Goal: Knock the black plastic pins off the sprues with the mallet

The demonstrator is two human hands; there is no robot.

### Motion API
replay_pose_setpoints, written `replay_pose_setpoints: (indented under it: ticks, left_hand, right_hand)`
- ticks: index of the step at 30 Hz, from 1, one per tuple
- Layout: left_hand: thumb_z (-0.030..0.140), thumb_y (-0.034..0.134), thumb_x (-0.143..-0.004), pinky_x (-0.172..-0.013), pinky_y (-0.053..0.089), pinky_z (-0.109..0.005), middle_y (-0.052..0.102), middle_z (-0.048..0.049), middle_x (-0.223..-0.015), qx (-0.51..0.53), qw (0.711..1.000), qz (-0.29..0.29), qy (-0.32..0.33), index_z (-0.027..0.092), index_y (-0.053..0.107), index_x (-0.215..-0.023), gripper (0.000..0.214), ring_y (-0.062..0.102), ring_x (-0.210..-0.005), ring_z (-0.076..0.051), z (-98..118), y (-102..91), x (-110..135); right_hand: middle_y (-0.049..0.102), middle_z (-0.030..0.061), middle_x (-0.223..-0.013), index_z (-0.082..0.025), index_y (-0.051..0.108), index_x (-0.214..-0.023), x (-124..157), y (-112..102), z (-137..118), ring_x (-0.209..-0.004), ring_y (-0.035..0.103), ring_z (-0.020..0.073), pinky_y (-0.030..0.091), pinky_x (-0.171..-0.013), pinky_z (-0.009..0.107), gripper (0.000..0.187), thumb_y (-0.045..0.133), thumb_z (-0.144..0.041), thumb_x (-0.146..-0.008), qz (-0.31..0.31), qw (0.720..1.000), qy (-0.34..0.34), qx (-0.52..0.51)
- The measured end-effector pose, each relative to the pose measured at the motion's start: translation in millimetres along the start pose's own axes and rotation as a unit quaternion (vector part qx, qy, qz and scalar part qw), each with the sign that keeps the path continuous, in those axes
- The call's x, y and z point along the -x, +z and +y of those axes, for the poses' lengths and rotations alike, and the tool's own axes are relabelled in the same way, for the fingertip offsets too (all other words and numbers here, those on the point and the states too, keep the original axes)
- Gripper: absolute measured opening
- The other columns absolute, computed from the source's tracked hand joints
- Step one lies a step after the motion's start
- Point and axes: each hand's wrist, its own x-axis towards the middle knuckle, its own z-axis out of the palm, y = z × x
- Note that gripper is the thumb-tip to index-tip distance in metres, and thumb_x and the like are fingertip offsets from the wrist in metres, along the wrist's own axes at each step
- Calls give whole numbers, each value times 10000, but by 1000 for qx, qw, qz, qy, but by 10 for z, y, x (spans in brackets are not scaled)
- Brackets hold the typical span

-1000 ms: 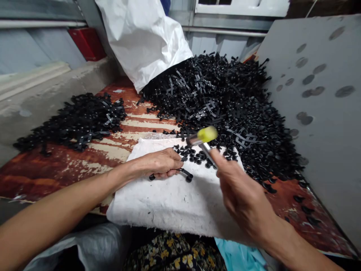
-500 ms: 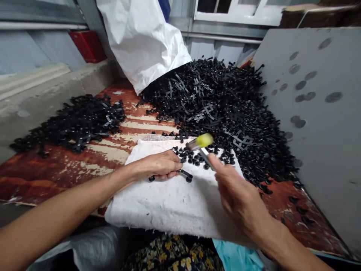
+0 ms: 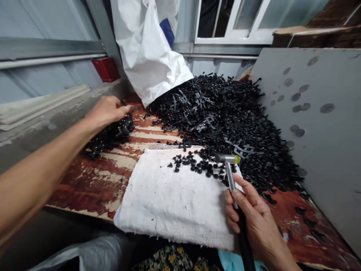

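My left hand (image 3: 106,109) is stretched out to the left, over the smaller heap of black plastic pieces (image 3: 108,136); its fingers curl downward at the heap's top, and what they hold is hidden. My right hand (image 3: 252,218) grips the dark handle of a small hammer (image 3: 229,166) with a metal head and a yellow-green tip. The hammer head hovers just above loose black parts (image 3: 197,164) scattered on a white cloth pad (image 3: 175,199).
A large pile of black plastic parts (image 3: 225,116) spills from a white sack (image 3: 149,56) at the back. A grey board (image 3: 318,128) stands along the right. The worn red table (image 3: 93,180) ends near me; floral fabric shows below.
My left hand left the cloth and swung up-left to the smaller heap; the piece it held on the pad is gone. The hammer came down and back to the pad's right edge. The view tilted up.
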Motion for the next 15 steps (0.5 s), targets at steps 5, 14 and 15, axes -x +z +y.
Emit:
replay_pose_setpoints:
  ticks: [5,14,15]
  left_hand:
    - [255,434,-941,-1096,312,-501,498,-224,-1327,-18,986,59,157,8,478,-1243,392,406,-1293,-346,372,447,251]
    - [378,397,-968,-1064,304,-636,388,-164,-1514,-9,880,-176,442,182,400,-1441,512,297,-1401,-387,795,1298,1222]
    - [356,403,-966,-1065,304,-633,398,-159,-1509,-16,880,-177,440,181,398,-1444,509,299,-1400,-387,736,1283,1278]
  right_hand:
    - [553,-71,-626,-300,524,-1169,-19,26,19,-415,427,79,365,-306,161,572,812,-443,-695,20,999,-39,-32]
    - [551,-67,-689,-320,541,-1146,-6,-24,40,-434,449,69,369,-320,146,442,764,-374,-769,29,993,-74,-85]
    - [550,-65,-696,-320,541,-1155,-9,-37,44,-439,451,69,372,-323,146,426,750,-369,-787,26,993,-77,-88]
